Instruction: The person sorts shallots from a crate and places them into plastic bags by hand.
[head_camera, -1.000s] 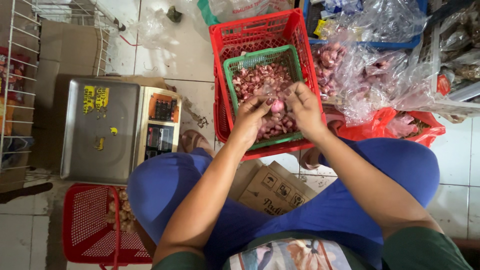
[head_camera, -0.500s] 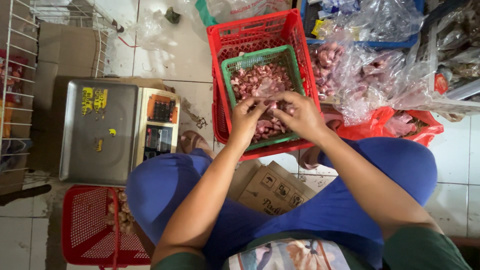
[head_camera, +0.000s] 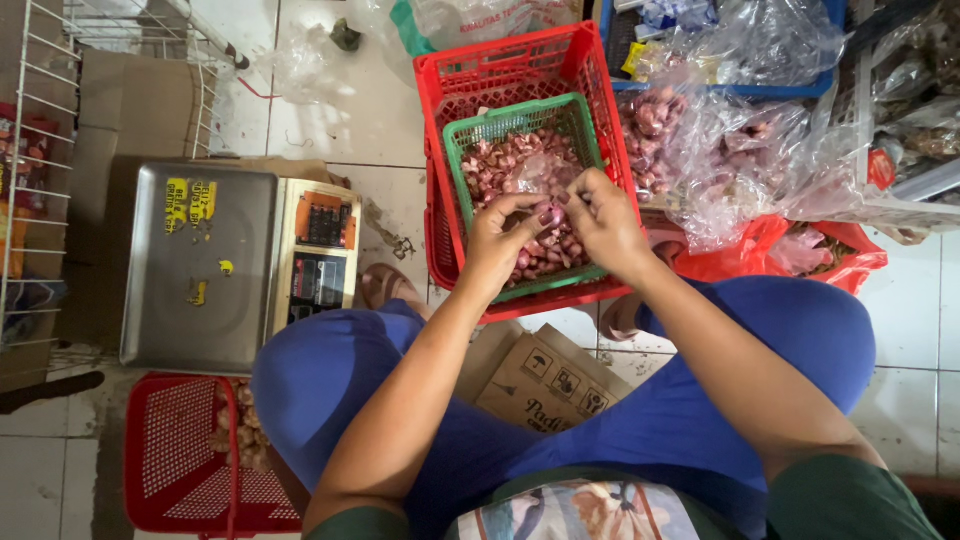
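Observation:
A green plastic basket (head_camera: 455, 150) full of small reddish shallots (head_camera: 500, 165) rests inside a red plastic crate (head_camera: 440, 80) on the tiled floor. Both hands meet over the basket. My left hand (head_camera: 505, 240) and my right hand (head_camera: 600, 220) pinch one shallot (head_camera: 548, 214) between their fingertips, just above the pile. Loose papery skins lie among the shallots.
A steel digital scale (head_camera: 200, 265) stands at the left, a second red basket (head_camera: 175, 455) below it. Clear bags of shallots (head_camera: 690, 130) and a red bag (head_camera: 760, 250) lie at the right. A flattened cardboard box (head_camera: 545, 380) sits between my blue-clad knees. A wire rack (head_camera: 30, 120) lines the left edge.
My hands have shifted slightly within the basket and drawn closer together, fingertips now working on a single shallot. The baskets and scale have not moved.

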